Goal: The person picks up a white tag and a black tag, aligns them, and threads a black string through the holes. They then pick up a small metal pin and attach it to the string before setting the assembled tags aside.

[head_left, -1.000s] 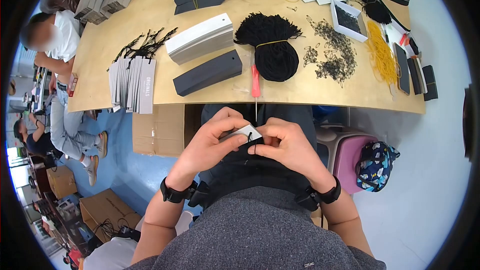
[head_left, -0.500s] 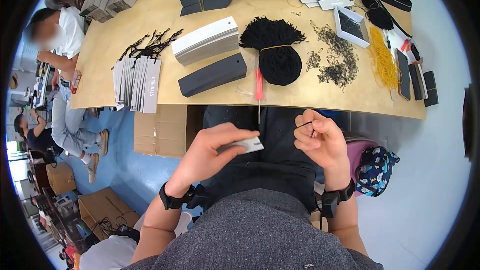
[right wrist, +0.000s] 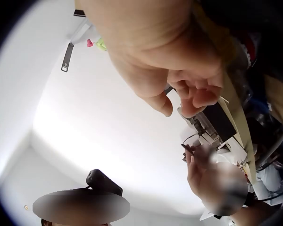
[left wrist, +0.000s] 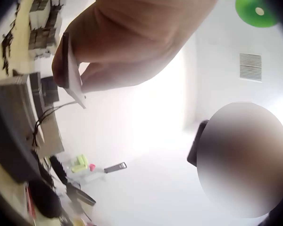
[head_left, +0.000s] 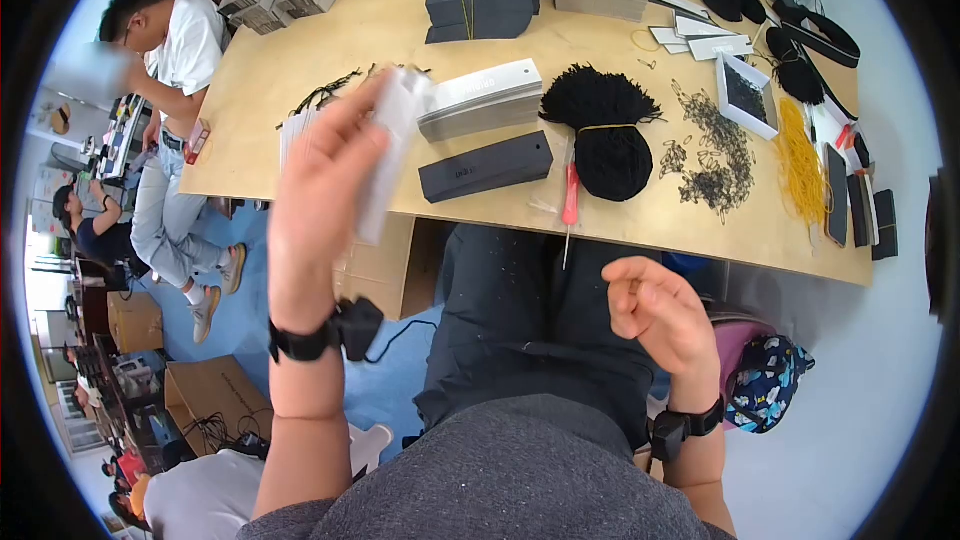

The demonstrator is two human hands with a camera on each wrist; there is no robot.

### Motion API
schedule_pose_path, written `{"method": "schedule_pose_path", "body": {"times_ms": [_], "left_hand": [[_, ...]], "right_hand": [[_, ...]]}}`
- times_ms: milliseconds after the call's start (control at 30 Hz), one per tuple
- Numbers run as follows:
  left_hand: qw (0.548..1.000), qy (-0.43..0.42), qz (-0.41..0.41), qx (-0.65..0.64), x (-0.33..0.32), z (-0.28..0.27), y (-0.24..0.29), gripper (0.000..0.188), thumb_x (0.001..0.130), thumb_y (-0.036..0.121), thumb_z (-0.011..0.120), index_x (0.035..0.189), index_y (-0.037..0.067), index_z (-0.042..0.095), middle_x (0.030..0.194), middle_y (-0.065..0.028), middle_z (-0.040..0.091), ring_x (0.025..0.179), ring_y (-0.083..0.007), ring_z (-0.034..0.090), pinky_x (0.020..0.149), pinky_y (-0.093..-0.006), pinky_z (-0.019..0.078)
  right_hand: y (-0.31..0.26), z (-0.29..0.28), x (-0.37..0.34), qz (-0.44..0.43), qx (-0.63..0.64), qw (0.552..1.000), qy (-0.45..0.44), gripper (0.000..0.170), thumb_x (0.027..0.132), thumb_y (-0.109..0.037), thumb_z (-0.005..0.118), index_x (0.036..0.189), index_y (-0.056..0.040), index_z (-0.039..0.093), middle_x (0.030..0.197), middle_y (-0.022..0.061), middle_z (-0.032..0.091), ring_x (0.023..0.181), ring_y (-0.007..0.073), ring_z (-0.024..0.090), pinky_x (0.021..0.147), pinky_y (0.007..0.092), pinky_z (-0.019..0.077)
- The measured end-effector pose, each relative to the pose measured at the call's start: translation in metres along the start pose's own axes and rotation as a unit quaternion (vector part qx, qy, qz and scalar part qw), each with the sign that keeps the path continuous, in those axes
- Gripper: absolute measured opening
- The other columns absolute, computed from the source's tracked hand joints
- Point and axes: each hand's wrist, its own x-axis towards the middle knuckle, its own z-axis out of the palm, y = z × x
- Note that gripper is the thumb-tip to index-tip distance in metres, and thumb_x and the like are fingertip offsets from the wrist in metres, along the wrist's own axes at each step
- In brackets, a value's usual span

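My left hand point(head_left: 318, 180) is raised over the table's front left edge. It grips a long pale hang tag point(head_left: 385, 165) between thumb and fingers. The left wrist view shows the tag edge-on, with a black string point(left wrist: 46, 115) trailing from its end. Behind this hand, partly hidden, lie strung hang tags point(head_left: 294, 132) with black strings. A stack of white tags point(head_left: 480, 105) is just right of the held tag. My right hand point(head_left: 665, 315) hovers over the right thigh, in front of the table, its fingers loosely bent around nothing.
On the table are a dark tag stack point(head_left: 485, 168), a black string bundle point(head_left: 612, 162), a red-handled screwdriver point(head_left: 571, 198), scattered small pins point(head_left: 712, 155), a white box point(head_left: 768, 118), yellow bands point(head_left: 800, 165) and a phone point(head_left: 836, 195). Another person point(head_left: 185, 50) sits at the left.
My left hand has carried the tag from above the lap up and left to the strung tags. The right hand has left the string, moved right, and its fingers have loosened.
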Motion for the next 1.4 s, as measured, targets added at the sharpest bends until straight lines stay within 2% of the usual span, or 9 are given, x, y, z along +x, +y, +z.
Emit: {"method": "schedule_pose_path", "body": {"times_ms": [167, 333, 433, 500, 700, 767, 900, 1100, 1400], "left_hand": [[0.996, 0.069, 0.043, 0.021, 0.047, -0.043, -0.018, 0.046, 0.092, 0.001, 0.057, 0.138, 0.005, 0.057, 0.107, -0.0047, 0.061, 0.086, -0.0103, 0.055, 0.081, -0.0245, 0.0478], [0.906, 0.106, 0.103, 0.398, 0.03, -0.037, -0.07, 0.048, 0.086, -0.007, 0.053, 0.133, 0.0, 0.058, 0.126, -0.0179, 0.052, 0.105, -0.0275, 0.056, 0.09, -0.0342, 0.0471], [0.857, 0.123, 0.121, 0.486, 0.023, -0.035, -0.104, 0.051, 0.084, -0.009, 0.052, 0.132, 0.005, 0.06, 0.132, -0.0189, 0.05, 0.111, -0.0311, 0.054, 0.093, -0.0356, 0.0458], [0.79, 0.185, 0.164, 0.561, 0.017, -0.03, -0.11, 0.051, 0.084, -0.008, 0.054, 0.132, 0.006, 0.061, 0.134, -0.0189, 0.048, 0.117, -0.0341, 0.051, 0.098, -0.0401, 0.0432], [0.821, 0.242, 0.241, 0.458, -0.034, 0.024, -0.048, 0.041, 0.086, -0.005, 0.059, 0.126, 0.004, 0.064, 0.127, -0.0151, 0.053, 0.116, -0.0298, 0.052, 0.099, -0.0375, 0.0413], [0.908, 0.06, 0.27, 0.315, -0.049, 0.041, -0.043, 0.036, 0.09, -0.007, 0.056, 0.123, 0.003, 0.066, 0.117, -0.0137, 0.06, 0.105, -0.0254, 0.059, 0.092, -0.035, 0.0467], [0.986, -0.165, 0.021, 0.004, -0.071, 0.08, -0.039, 0.027, 0.101, 0.002, 0.05, 0.125, -0.002, 0.062, 0.111, -0.0135, 0.066, 0.096, -0.0182, 0.066, 0.085, -0.031, 0.0525], [0.865, -0.24, -0.305, -0.319, -0.046, 0.124, -0.05, 0.044, 0.107, 0.03, 0.044, 0.133, -0.005, 0.055, 0.114, -0.0161, 0.067, 0.106, -0.0227, 0.065, 0.09, -0.033, 0.0516], [0.855, -0.231, -0.304, -0.351, -0.032, 0.129, -0.064, 0.032, 0.103, 0.018, 0.055, 0.125, -0.005, 0.062, 0.091, -0.0046, 0.064, 0.07, -0.0071, 0.048, 0.064, -0.0217, 0.0403]], "right_hand": [[0.007, 0.004, -0.002, 0.016, -0.044, 0.999, 0.013, 0.033, 0.099, -0.02, 0.06, 0.122, 0.0028, 0.06, 0.089, 0.002, 0.059, 0.074, 0.0092, 0.053, 0.068, 0.0232, 0.0438], [-0.002, 0.011, 0.003, 0.0, -0.128, 0.99, 0.059, 0.023, 0.097, -0.015, 0.063, 0.114, 0.0011, 0.064, 0.088, -0.0006, 0.058, 0.073, 0.0081, 0.054, 0.069, 0.0216, 0.0433], [-0.007, 0.018, 0.018, -0.082, -0.32, 0.928, 0.171, 0.013, 0.093, -0.007, 0.068, 0.105, -0.002, 0.068, 0.086, -0.0001, 0.058, 0.071, 0.0083, 0.055, 0.066, 0.0216, 0.0444], [-0.009, 0.018, 0.033, -0.268, -0.546, 0.76, 0.228, 0.01, 0.088, -0.002, 0.071, 0.097, -0.0043, 0.069, 0.084, 0.0017, 0.058, 0.07, 0.0101, 0.057, 0.063, 0.0229, 0.0455], [-0.008, 0.012, 0.066, -0.372, -0.699, 0.561, 0.24, 0.016, 0.076, -0.003, 0.076, 0.09, -0.0059, 0.069, 0.083, 0.0072, 0.058, 0.071, 0.0251, 0.061, 0.061, 0.0341, 0.049], [-0.003, 0.007, 0.071, -0.389, -0.714, 0.53, 0.24, 0.015, 0.075, -0.002, 0.076, 0.087, -0.0056, 0.067, 0.082, 0.0064, 0.058, 0.071, 0.0245, 0.061, 0.061, 0.0347, 0.0488], [0.001, 0.018, 0.058, -0.379, -0.677, 0.581, 0.244, 0.016, 0.074, -0.002, 0.076, 0.086, -0.0059, 0.066, 0.081, 0.0067, 0.057, 0.071, 0.026, 0.061, 0.062, 0.0362, 0.0487], [0.01, 0.043, 0.026, -0.435, -0.719, 0.531, 0.105, 0.02, 0.07, -0.003, 0.077, 0.086, -0.0062, 0.065, 0.082, 0.0054, 0.057, 0.067, 0.0228, 0.058, 0.057, 0.0335, 0.0447], [0.036, 0.041, 0.001, -0.376, -0.709, 0.595, -0.035, 0.022, 0.071, -0.01, 0.074, 0.091, -0.0057, 0.064, 0.082, 0.004, 0.054, 0.069, 0.0193, 0.057, 0.058, 0.0306, 0.0434]]}}
